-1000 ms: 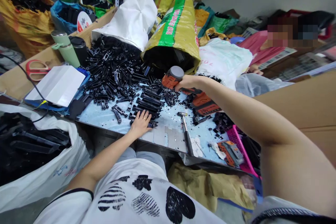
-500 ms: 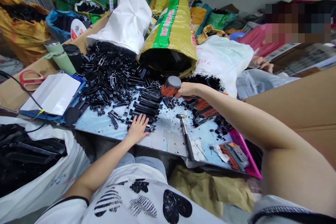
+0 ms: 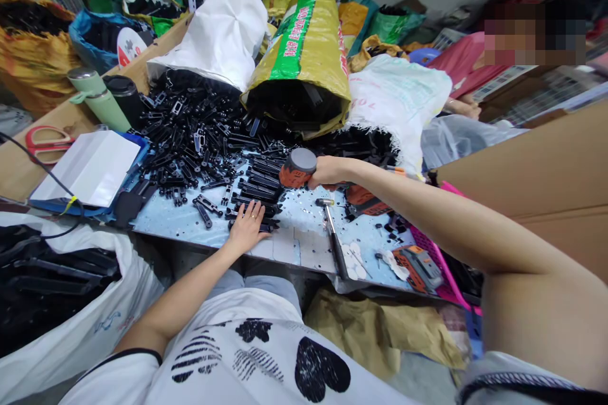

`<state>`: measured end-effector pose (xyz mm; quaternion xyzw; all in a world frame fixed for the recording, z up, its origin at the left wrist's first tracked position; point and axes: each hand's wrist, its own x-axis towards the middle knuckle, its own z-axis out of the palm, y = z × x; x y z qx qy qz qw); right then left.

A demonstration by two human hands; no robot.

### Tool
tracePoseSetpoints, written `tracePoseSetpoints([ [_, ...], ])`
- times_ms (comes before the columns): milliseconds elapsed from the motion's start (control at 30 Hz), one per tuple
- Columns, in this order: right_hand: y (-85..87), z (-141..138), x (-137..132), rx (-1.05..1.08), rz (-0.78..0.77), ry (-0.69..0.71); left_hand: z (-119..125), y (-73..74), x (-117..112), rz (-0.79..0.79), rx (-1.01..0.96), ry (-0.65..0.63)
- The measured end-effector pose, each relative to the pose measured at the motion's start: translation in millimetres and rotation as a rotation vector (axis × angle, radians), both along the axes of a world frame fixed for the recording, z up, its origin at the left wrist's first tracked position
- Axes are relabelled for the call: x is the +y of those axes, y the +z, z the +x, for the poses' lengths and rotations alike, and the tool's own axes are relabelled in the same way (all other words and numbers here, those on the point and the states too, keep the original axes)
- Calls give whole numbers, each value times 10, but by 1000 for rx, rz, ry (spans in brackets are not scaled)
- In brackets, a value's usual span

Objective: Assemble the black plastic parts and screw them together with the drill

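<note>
My left hand (image 3: 247, 228) lies with fingers spread on the near end of a row of long black plastic parts (image 3: 261, 180). These parts lie side by side on the light blue tabletop. My right hand (image 3: 332, 171) is wrapped round the handle of an orange and grey cordless drill (image 3: 297, 169), held over the right side of the row. The drill's tip is hidden. A hammer (image 3: 335, 237) with a black handle lies to the right of the row. Beyond my left hand, loose black parts (image 3: 190, 133) form a large heap.
At the back, a yellow-green sack (image 3: 297, 44) and white sacks (image 3: 232, 19) open onto the table. Scissors (image 3: 47, 144), a white box (image 3: 90, 168) and a green bottle (image 3: 102, 101) stand left. A battery (image 3: 418, 267) and pink basket (image 3: 441, 266) are right. Another person (image 3: 460, 63) sits beyond.
My right hand has brought the drill down and left, closer to the row of black parts. My left hand stays on the row. The view has shifted slightly.
</note>
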<state>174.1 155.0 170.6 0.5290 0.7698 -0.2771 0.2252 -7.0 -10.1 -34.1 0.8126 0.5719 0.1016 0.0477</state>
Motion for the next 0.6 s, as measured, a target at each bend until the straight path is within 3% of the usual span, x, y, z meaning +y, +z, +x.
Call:
tracePoseSetpoints([
  [133, -50, -68, -103, -95, -9, 27, -3, 9, -2, -2, -1, -9],
  [300, 86, -130, -341, -192, 147, 168, 5, 23, 3, -14, 7, -1],
  [467, 29, -176, -480, -208, 55, 175, 9, 14, 6, 5, 1, 4],
  [600, 18, -210, -575, -235, 108, 219, 12, 22, 0, 9, -1, 6],
])
